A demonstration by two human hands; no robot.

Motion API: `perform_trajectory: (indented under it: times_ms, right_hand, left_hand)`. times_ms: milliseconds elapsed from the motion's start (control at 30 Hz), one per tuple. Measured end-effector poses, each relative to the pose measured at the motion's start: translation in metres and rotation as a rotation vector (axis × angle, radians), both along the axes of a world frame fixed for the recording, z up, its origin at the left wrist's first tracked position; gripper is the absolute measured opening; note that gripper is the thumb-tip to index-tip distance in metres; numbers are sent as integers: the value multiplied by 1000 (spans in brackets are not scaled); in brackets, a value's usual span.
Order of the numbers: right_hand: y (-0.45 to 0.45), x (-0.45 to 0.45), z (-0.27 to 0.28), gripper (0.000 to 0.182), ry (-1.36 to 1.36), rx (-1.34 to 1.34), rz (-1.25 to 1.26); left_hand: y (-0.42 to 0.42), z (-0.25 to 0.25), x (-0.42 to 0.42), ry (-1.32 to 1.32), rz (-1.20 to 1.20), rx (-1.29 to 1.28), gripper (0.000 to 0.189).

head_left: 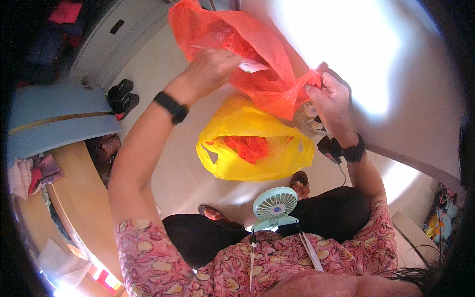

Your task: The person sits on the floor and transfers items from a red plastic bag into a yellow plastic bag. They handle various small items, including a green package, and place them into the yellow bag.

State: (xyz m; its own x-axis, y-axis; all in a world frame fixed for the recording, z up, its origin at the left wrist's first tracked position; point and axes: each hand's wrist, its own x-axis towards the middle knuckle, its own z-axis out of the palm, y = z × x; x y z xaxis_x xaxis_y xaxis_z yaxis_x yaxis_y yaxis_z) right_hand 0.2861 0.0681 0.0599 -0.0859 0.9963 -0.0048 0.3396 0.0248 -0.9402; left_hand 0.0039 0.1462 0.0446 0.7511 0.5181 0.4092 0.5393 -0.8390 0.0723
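Note:
A translucent red plastic bag (pixel 256 33) is spread open at the top of the view. My right hand (pixel 332 98) pinches its gathered right end. My left hand (pixel 211 68) is curled at the bag's mouth and slightly blurred. A white sheet-like piece (pixel 254 65) shows just beside its fingers; whether they grip this piece or the bag's edge is hidden. Below both hands, a yellow plastic carrier bag (pixel 256 170) stands on the floor with its mouth open. Crumpled red plastic (pixel 246 147) lies inside it.
A mint-green portable fan (pixel 275 204) hangs before my chest. Glass jars (pixel 308 110) and a black corded device (pixel 329 148) stand beyond the yellow bag's right side. Black slippers (pixel 122 98) lie near a blue surface (pixel 63 133) at left. A pale panel (pixel 400 137) rises at right.

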Motion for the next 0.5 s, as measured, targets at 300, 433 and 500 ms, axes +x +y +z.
perform_trajectory:
  times_ms: [300,433,500]
  right_hand:
    - [2,0,-25,5,71,94,-96]
    - [9,3,-43,9,-135,105,-46]
    - [12,1,-46,6,-163,69,11]
  left_hand:
    - [-89,93,-53,-272,319,79,11]
    - [-107,122,-67,-563,711,-359,11]
    - [-109,133,-80,-705,804,-596,12]
